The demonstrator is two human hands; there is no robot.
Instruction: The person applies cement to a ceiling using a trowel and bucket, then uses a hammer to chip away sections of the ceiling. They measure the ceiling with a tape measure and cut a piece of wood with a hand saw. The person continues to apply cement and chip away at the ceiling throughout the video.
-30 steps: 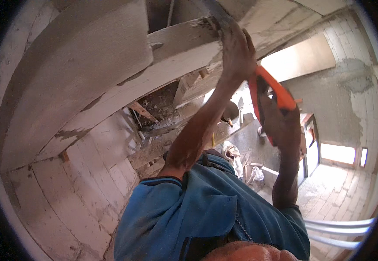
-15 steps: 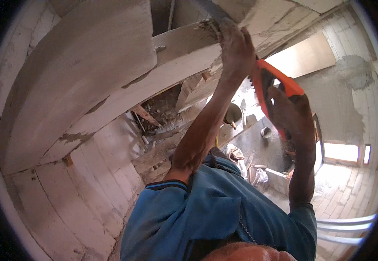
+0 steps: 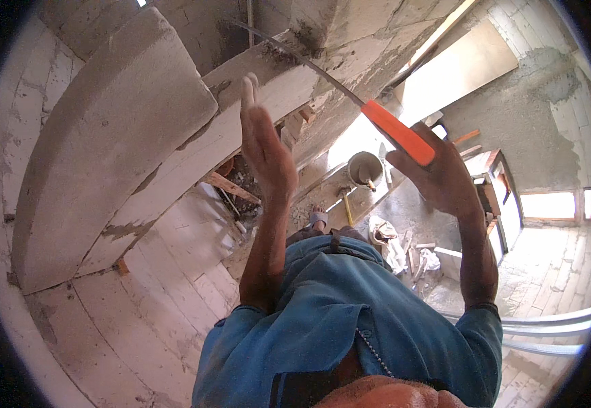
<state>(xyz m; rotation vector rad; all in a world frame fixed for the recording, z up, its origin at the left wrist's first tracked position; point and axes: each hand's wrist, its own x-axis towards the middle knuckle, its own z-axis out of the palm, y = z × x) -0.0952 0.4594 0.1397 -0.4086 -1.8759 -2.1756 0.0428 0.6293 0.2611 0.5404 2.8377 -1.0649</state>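
My right hand (image 3: 445,173) is closed round the orange handle of a hand saw (image 3: 399,132). The saw's thin blade slants up and to the left, seen almost edge-on, over the end of a pale masonry ledge (image 3: 278,92). Whether its teeth touch the ledge I cannot tell. My left hand (image 3: 268,156) is raised in front of the ledge, fingers stretched out and together, holding nothing. To its left a large pale block (image 3: 119,136) rests on the ledge, apart from the hand.
Below, a bucket (image 3: 365,168) stands beside a trowel (image 3: 385,160) and a hammer (image 3: 346,207). White sacks (image 3: 387,241) and scraps lie on the floor. A flat board (image 3: 459,68) is at the upper right, and pale pipes (image 3: 547,326) run at the lower right.
My left hand has come off the ledge's end and moved down and left, its fingers straightening. My right hand has turned the saw, and its blade now shows edge-on. My body has shifted slightly.
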